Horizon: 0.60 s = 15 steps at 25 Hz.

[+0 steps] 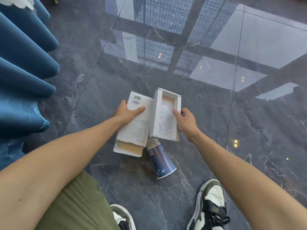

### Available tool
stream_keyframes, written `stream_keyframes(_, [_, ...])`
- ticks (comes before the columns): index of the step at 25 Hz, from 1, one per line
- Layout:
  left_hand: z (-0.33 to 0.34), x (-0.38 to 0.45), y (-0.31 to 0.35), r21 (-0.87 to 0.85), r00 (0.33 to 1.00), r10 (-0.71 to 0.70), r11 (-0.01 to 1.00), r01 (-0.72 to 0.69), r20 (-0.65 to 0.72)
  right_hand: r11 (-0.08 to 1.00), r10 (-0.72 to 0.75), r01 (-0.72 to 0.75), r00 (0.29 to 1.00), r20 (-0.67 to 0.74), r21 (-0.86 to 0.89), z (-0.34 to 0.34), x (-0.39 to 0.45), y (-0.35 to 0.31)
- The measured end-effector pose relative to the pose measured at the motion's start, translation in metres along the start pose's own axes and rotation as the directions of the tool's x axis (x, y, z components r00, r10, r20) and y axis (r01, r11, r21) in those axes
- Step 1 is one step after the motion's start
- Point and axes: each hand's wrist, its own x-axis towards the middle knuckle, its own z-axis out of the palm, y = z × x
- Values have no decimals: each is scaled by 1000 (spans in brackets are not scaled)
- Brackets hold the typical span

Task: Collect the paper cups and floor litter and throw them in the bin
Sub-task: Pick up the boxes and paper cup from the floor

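Two white cardboard boxes lie on the dark marble floor in front of me. My left hand [128, 110] grips the flat closed box [137, 128], thumb on its far edge and fingers across its barcode label. My right hand [184, 121] holds the open box tray [158, 117] by its right wall, thumb inside; paper leaflets lie in it. A dark blue paper cup [159, 159] lies on its side just below the boxes, its open rim pointing toward my right shoe. No bin is in view.
Blue upholstered furniture [25, 72] with rounded ribs fills the left edge. My shoes [211, 206] stand at the bottom, and my green shorts [79, 205] cover the lower left. The glossy floor [216, 113] reflects a ceiling grid and windows.
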Motion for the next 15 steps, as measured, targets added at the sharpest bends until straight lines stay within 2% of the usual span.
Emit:
stream_keyframes(5, [18, -3, 14, -349, 987, -63, 931, 112, 147, 993, -15, 14, 1000, 6, 120, 9, -5, -14])
stream_keyframes(7, [18, -4, 17, -425, 966, -71, 888, 175, 248, 992, -42, 43, 999, -10, 115, 11, -7, -17])
stream_keyframes(10, [14, -11, 20, -459, 916, -4, 865, 205, 402, 992, -88, 89, 996, -17, 86, 21, -12, -23])
stream_keyframes(13, [14, -3, 15, -497, 925, -5, 842, 209, 381, 979, -67, 68, 998, -10, 194, 25, -17, -30])
stream_keyframes(15, [10, 0, 15, -533, 954, -40, 822, 201, 298, 934, 46, -34, 999, -25, 355, 24, -20, -21])
